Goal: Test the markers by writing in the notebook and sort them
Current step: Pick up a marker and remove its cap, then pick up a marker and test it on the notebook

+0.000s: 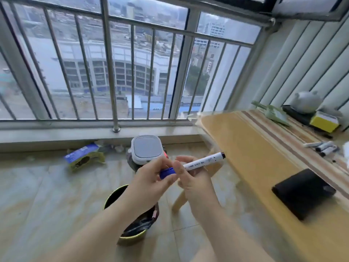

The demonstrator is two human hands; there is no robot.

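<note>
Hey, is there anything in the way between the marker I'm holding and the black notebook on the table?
Nothing visible. The marker is held in both hands, left hand on its blue cap, right hand on the barrel. The tabletop between it and the closed notebook is bare.

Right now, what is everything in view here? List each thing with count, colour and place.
marker: one, white barrel, held over the floor
cap: one, blue, on the marker's left end
loose markers: several, white with dark caps, far right of the table
notebook: one, black, closed, on the table's near part
table: one, light wood, right side
yellow box: one, at the table's far end
bin: one, dark-lined, on the floor under the arms
lidded container: one, white and grey, on the floor
left hand: grip on the cap
right hand: grip on the barrel
</note>
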